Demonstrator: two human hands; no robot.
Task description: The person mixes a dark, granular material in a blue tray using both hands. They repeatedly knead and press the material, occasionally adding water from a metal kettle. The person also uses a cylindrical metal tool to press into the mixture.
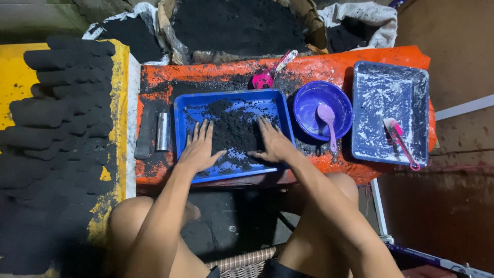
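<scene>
Black powder point(234, 128) lies heaped in the middle of a blue tray point(181, 110), which rests on an orange work surface point(329, 64). The left hand point(198, 149) lies flat on the left flank of the heap, fingers spread and pointing away from the person, palm down. The right hand point(272, 141) lies flat on the right flank, fingers likewise extended, thumb pointing inward toward the left hand. Both hands are fully open and press on the powder; neither closes around anything. The heap sits between the two hands, touching both.

Just left of the tray, a short metal tube point(162, 131) lies on the orange surface, with a dark bar point(145, 131) beside it. Behind the tray, a pink scoop point(267, 76) rests in scattered powder. Just right of the tray stands a purple bowl point(314, 100) with a lilac spoon point(328, 121) leaning inside it. Further right, a second blue tray point(411, 82), dusted with white residue, holds a pink brush point(400, 140).

On the far left, rows of black moulded cylinders point(67, 92) are stacked on a yellow sheet point(13, 77). Behind the work surface, open sacks point(360, 13) contain more black powder. The person's bare knees frame the lower view, above a woven basket rim point(244, 261).
</scene>
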